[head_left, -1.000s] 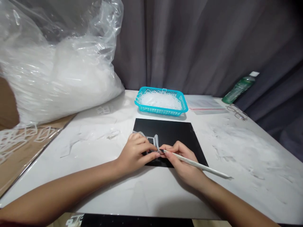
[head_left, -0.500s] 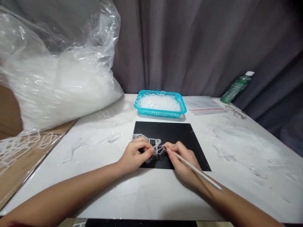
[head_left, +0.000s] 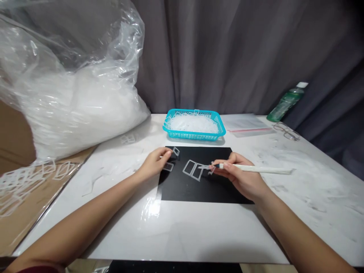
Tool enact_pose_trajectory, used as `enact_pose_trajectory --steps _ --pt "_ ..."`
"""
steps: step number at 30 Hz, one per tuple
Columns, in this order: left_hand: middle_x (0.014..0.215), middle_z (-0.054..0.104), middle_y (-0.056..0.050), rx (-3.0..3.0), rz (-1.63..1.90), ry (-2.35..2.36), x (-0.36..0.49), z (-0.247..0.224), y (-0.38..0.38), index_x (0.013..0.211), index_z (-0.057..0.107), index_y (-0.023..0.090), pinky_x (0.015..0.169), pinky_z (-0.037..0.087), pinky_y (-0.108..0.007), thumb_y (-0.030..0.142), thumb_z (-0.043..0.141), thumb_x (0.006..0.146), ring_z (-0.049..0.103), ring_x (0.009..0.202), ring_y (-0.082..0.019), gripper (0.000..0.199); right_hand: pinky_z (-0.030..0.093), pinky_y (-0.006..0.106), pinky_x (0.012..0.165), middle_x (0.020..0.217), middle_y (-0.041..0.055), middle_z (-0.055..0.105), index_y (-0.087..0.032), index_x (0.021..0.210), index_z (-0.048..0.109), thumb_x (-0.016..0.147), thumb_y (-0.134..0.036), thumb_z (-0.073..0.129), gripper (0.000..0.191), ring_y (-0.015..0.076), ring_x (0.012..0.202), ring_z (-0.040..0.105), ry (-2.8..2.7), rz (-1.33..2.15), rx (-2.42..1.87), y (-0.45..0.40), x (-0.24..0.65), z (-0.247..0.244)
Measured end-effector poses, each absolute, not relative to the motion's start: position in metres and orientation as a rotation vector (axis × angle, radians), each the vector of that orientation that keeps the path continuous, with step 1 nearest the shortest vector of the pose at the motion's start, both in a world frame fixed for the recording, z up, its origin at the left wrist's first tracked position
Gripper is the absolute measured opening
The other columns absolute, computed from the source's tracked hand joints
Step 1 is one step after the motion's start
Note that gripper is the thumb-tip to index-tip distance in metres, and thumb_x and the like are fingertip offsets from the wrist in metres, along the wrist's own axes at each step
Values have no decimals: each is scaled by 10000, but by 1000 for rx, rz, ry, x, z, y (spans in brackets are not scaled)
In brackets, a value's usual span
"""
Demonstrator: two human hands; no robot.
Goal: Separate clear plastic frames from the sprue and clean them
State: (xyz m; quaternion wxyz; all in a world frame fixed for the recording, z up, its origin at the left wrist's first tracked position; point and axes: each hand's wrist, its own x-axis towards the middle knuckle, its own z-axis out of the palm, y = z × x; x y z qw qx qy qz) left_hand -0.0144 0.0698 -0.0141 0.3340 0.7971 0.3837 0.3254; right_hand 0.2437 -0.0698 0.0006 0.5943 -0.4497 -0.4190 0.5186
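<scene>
At the left edge of a black mat (head_left: 199,193), my left hand (head_left: 153,163) is closed in a pinch, with a small translucent plastic frame (head_left: 176,151) at its fingertips. Another such frame (head_left: 168,167) lies just below those fingers. My right hand (head_left: 244,176) grips a slim pen-like tool with a whitish handle (head_left: 261,169) and a dark collar near its tip. Thin whitish scraps (head_left: 211,171) show at the right fingertips; whether they are held is unclear. A double-windowed plastic frame (head_left: 193,170) rests on the mat, left of the right hand.
Behind the mat stands a turquoise basket (head_left: 196,135) heaped with white pieces. A large clear bag (head_left: 85,102) bulges at the left, above loose frames (head_left: 25,182) on cardboard. Plastic bags (head_left: 247,125), glasses (head_left: 287,131) and a green bottle (head_left: 287,102) are at the back right.
My hands have moved apart, the left one up and left with a small frame. The right hand shifted right, its tool now lying nearly level. The joined frames have come apart on the mat.
</scene>
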Motion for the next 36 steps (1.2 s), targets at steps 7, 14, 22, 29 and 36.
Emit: enact_pose_trajectory --steps 7,14,22,29,36 --pt "931 664 -70 2298 717 832 -6 -13 40 954 647 187 816 457 -314 347 439 927 598 865 -190 263 512 476 844 818 5 722 -235 691 427 762 -336 691 291 248 817 708 -840 1425 -842 -80 227 5" --pt "1332 522 -135 2246 568 379 10 -14 -4 1331 421 202 1013 379 -412 423 659 811 484 1207 -276 613 507 466 797 687 5 694 -228 637 378 728 -337 666 321 216 684 676 -774 1647 -701 -82 208 2" --pt "931 686 -69 1546 540 344 9 -15 -5 855 509 165 789 491 -285 432 531 909 650 867 -161 273 523 400 695 744 24 703 -223 681 418 772 -341 660 284 219 727 682 -839 1656 -696 -84 206 2" --pt "522 529 63 1361 583 496 8 -21 -2 791 431 175 534 403 -185 463 547 898 497 484 -68 328 497 325 827 1066 36 660 -211 720 531 821 -322 668 203 192 1039 595 -983 1137 -1103 -79 212 -12" --pt "536 437 79 1457 593 413 8 -27 2 815 435 172 475 340 -172 492 514 905 406 463 -56 341 425 289 727 1063 84 706 -198 748 529 853 -336 646 209 159 847 620 -1161 1421 -1048 -86 207 -9"
